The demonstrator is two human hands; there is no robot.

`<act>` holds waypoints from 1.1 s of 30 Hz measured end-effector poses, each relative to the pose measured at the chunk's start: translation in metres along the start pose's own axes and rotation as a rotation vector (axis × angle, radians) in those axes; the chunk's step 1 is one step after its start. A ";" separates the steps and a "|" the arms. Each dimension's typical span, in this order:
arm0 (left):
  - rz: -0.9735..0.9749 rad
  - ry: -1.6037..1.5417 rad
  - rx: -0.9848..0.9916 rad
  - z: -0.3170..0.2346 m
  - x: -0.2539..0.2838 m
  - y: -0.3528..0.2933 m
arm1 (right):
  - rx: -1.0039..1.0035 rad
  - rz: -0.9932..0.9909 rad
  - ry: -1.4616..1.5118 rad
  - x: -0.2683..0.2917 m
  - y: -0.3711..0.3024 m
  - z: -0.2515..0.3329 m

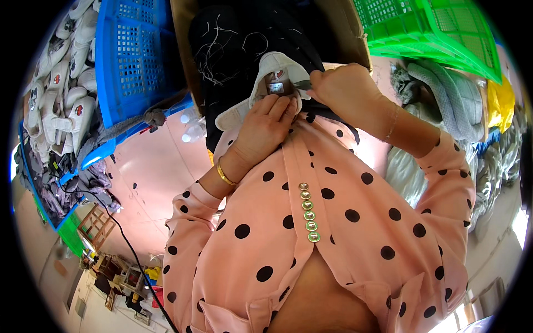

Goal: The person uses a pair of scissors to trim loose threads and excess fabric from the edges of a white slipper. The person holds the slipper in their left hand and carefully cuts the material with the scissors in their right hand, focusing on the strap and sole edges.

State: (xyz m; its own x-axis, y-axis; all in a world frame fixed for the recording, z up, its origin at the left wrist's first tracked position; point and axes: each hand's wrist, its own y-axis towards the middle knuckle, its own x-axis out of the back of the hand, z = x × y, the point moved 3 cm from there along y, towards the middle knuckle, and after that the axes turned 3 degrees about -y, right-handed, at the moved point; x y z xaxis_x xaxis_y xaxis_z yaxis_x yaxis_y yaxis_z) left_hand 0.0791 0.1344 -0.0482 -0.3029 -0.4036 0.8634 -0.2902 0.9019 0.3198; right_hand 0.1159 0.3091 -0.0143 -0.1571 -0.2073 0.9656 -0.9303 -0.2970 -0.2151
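Note:
A small off-white shoe (268, 65) lies in my lap, its opening facing up and a label showing inside. Its strap-like flap (232, 115) sticks out to the left. My left hand (266, 123) is closed on the near edge of the shoe, fingertips at the opening. At the shoe's right side my right hand (347, 94) is closed around a small metal-bladed tool (303, 85). Only a short grey blade shows; its handle is hidden in the fist, so its exact kind is unclear. Loose white threads (214, 53) lie on my black trousers (222, 33).
A cardboard box (355, 33) stands in front of my knees. Left are a blue crate (136, 61) and piled white shoes (61, 94). A green crate (444, 33) and a grey cushion (444, 94) are on the right. Clear bottles (193, 132) stand on the pink floor (150, 172).

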 end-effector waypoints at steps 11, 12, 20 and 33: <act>-0.005 0.023 -0.020 -0.007 0.001 -0.006 | 0.072 -0.045 -0.052 0.011 -0.002 0.012; -0.002 0.031 -0.026 -0.007 0.000 -0.006 | 0.078 -0.007 -0.051 0.012 -0.001 0.012; 0.021 0.063 -0.058 -0.008 -0.002 -0.006 | 0.156 0.166 -0.055 0.014 0.012 0.017; 0.025 0.058 -0.033 -0.008 -0.005 -0.008 | 0.128 0.156 -0.006 0.008 0.019 0.011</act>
State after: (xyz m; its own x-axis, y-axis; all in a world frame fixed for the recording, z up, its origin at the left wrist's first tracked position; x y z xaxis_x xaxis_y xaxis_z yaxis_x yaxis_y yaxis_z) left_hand 0.0905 0.1303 -0.0519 -0.2567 -0.3722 0.8920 -0.2530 0.9166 0.3096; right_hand 0.1003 0.2914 -0.0128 -0.2936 -0.2657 0.9183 -0.8451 -0.3769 -0.3792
